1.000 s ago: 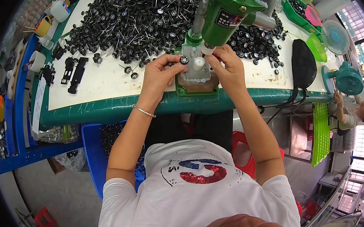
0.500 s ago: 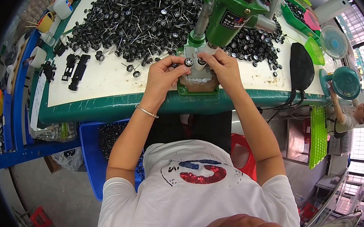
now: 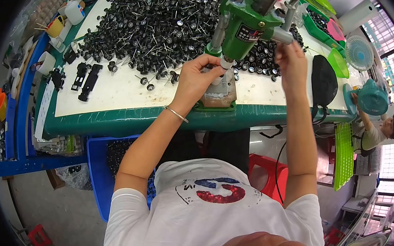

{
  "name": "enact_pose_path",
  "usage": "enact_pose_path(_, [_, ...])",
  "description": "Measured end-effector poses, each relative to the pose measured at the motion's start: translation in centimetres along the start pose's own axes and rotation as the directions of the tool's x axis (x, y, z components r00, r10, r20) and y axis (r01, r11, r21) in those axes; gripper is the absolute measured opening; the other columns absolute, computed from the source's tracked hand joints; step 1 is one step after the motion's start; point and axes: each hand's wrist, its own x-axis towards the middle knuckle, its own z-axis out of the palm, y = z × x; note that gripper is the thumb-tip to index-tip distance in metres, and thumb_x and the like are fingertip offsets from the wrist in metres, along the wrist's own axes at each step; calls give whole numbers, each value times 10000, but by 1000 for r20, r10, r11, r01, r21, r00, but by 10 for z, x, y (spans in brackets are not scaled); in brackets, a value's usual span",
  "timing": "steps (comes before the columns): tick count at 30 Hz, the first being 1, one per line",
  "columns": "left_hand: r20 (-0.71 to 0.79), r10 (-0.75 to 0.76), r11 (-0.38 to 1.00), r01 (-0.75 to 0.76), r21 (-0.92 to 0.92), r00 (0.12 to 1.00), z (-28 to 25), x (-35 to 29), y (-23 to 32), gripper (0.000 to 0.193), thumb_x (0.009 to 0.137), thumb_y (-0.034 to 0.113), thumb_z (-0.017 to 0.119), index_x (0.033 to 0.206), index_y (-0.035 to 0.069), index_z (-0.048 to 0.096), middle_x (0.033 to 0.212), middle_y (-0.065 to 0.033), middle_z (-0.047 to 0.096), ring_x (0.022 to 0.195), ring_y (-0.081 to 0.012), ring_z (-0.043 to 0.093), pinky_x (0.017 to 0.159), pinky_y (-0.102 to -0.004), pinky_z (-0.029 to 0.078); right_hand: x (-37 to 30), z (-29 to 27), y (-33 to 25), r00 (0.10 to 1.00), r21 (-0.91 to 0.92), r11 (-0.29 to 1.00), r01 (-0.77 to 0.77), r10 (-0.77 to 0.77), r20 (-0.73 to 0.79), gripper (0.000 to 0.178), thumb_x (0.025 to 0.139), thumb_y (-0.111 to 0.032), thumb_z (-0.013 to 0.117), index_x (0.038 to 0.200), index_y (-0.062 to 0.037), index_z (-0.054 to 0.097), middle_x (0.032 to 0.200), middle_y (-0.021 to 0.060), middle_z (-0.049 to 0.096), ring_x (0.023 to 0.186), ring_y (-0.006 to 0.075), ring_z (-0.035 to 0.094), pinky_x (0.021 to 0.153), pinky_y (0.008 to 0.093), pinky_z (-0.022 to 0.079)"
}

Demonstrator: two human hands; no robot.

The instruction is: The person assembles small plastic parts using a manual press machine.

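My left hand (image 3: 201, 77) is pinched at the working spot of a green hand press (image 3: 244, 30), just under its ram. A small black toy wheel (image 3: 208, 67) is between the fingers, mostly hidden by them. Below the hand shows the press's metal base (image 3: 220, 95). My right hand (image 3: 291, 65) is raised beside the press, close under its grey metal cylinder (image 3: 282, 36). Its fingers look curled but blurred, and whether they touch the press is unclear.
A large heap of black wheels on axles (image 3: 151, 28) covers the table's back; loose wheels (image 3: 259, 61) lie right of the press. Black toy chassis (image 3: 89, 82) rest at left, a black cloth item (image 3: 324, 81) and fan (image 3: 374, 97) at right. A blue bin (image 3: 99, 178) stands below the table.
My right hand has left the press base and moved up and right to beside the grey cylinder. My left hand has shifted right, bringing the wheel in under the ram.
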Motion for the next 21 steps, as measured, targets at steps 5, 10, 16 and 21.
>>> enact_pose_path(5, [-14,57,994,-56,94,998,-3,-1,6,137,781,82,719,903,21,702,826,-2,671,727,-58,582,667,-210,477,38,19,-56,982,-13,983,183,-182,47,321,948,-222,566,1122,42,615,792,-2,564,663,58,503,553,212,407])
enact_pose_path(10, [-4,28,995,-28,100,1000,-6,2,7,136,770,82,725,892,24,709,802,-2,667,716,-59,580,664,-214,476,61,77,-96,964,52,966,254,-249,-98,255,952,-207,488,985,7,623,709,7,503,572,118,424,529,246,355])
enact_pose_path(16, [53,13,999,-11,-45,999,-3,8,1,116,777,59,717,888,24,706,802,6,662,705,-50,574,655,-207,474,119,94,-140,995,229,971,71,-85,50,193,962,-233,536,874,-66,575,662,-15,527,513,79,503,501,234,462])
enact_pose_path(21, [87,-6,999,10,-44,996,-6,9,2,123,782,54,714,901,25,704,819,3,667,708,-51,578,660,-205,477,147,82,-127,964,409,912,14,-121,236,165,968,-196,533,850,-81,529,543,-87,375,379,15,298,316,179,236])
